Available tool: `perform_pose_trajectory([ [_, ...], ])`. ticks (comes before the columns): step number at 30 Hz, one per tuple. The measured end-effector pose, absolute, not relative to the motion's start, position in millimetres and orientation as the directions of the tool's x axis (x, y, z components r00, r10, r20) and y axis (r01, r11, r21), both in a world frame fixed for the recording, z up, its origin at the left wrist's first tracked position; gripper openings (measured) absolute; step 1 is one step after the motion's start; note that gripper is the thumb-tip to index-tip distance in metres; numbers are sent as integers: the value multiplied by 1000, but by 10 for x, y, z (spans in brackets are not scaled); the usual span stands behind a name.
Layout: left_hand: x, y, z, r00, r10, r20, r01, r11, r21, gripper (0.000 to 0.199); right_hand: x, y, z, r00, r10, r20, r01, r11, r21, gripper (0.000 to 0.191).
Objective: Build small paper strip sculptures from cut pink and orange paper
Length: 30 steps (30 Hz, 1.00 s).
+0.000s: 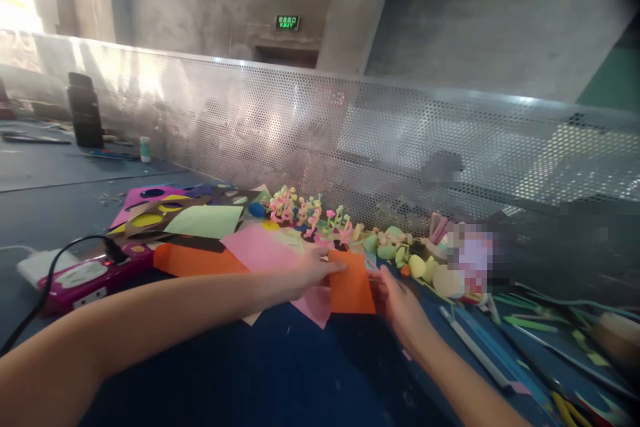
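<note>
An orange paper piece (351, 287) is held up between both hands at the centre. My left hand (314, 270) grips its upper left part, fingers closed on it. At its right edge, my right hand (393, 297) holds the same piece with fingers bent behind or against the edge. Pink paper (260, 247) lies beneath and left of my left hand, with another orange sheet (195, 260) further left. Behind the hands stand small pink, yellow and green paper flowers (315, 210).
A magenta power strip (93, 280) with a black plug sits at the left. Pale green paper (205, 221) and cut sheets lie behind it. A perforated metal screen (300, 127) borders the back. A dark bottle (84, 110) stands far left; strips and scissors (570, 407) lie right.
</note>
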State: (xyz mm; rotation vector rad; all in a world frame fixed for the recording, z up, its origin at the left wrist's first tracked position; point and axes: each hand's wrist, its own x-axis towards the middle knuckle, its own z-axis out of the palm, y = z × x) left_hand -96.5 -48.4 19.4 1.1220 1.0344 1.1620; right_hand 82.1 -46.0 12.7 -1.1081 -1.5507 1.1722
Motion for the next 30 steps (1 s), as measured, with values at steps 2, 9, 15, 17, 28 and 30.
perform_pose_trajectory([
  [2, -952, -474, 103, 50, 999, -12, -161, 20, 987, 32, 896, -534, 68, -206, 978, 27, 26, 34, -999, 50],
  [9, -961, -542, 41, 28, 995, 97, -235, -87, 968, 37, 950, -570, -24, -249, 966, 69, 103, 97, -990, 27],
  [15, -934, -569, 73, 130, 988, 89, -209, -61, 976, 60, 958, -551, -48, -209, 971, 120, 89, 141, -986, 26],
  [17, -915, -577, 84, 180, 975, 131, -196, -95, 976, 57, 954, -562, -43, -205, 972, 118, 101, 140, -985, 27],
  [28, -912, -554, 27, 225, 965, 135, 46, -149, 988, 39, 957, -612, 11, -173, 985, -1, -135, -25, -990, 25],
  [30, -918, -534, 2, 222, 962, 156, 23, -165, 986, 40, 957, -619, 16, -198, 980, -6, -148, -36, -988, 24],
])
